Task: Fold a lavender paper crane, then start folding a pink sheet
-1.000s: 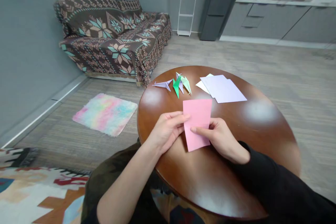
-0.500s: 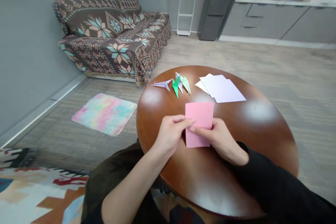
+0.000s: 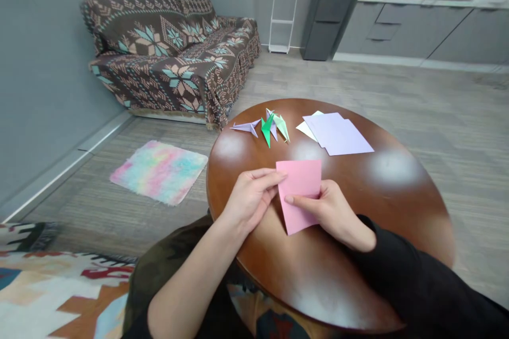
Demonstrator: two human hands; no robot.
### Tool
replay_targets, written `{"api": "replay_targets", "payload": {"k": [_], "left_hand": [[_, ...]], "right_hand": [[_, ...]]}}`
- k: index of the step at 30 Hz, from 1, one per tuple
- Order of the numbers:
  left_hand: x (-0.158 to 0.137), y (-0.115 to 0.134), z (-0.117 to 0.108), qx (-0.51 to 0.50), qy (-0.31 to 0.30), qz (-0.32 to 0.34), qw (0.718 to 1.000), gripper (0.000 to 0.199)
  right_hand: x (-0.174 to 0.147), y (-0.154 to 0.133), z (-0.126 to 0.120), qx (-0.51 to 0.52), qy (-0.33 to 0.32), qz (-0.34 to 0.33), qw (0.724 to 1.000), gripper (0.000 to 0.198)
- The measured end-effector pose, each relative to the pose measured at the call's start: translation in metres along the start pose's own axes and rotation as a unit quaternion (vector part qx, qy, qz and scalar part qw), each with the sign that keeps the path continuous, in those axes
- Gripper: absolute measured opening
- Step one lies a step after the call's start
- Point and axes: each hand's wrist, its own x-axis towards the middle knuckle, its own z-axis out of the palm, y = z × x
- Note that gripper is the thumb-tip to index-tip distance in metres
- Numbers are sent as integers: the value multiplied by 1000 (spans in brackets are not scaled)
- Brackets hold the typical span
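Pink rectangular paper [image 3: 300, 183], held over middle part of round brown wooden table [image 3: 382, 206].
Pinched firmly closed at left edge by left hand [image 3: 250, 198], and at right edge by right hand [image 3: 338, 212], thumb laid across front. On table's far left part, folded purple and green paper birds [image 3: 267, 131]; on its far middle part, flat pale purple paper sheets [image 3: 344, 136].

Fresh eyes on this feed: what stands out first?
Pink paper, held by the left hand and right hand above the round brown table. Beyond it lie folded paper shapes, one bright green, with lilac sheets to their right. A patterned sofa stands at upper left.
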Motion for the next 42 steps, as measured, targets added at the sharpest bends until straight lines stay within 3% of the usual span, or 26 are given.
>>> {"api": "replay_targets", "payload": {"k": [7, 16, 21, 29, 37, 42], "left_hand": [[2, 1, 0, -54, 15, -14, 998, 16], [6, 5, -4, -60, 14, 19, 998, 13], [3, -2, -4, 23, -52, -40, 998, 16], [8, -3, -8, -9, -17, -79, 997, 15], [12, 5, -9, -29, 25, -39, 999, 12], [9, 6, -6, 33, 28, 58, 997, 24]], "right_hand": [[-1, -2, 1, -16, -3, -14, 1000, 33], [-1, -4, 4, 12, 18, -1, 1000, 30], [4, -1, -1, 83, 43, 6, 996, 32], [1, -1, -1, 79, 16, 22, 997, 32], [0, -4, 0, 33, -19, 57, 998, 29], [1, -5, 0, 20, -4, 71, 997, 30]]}}
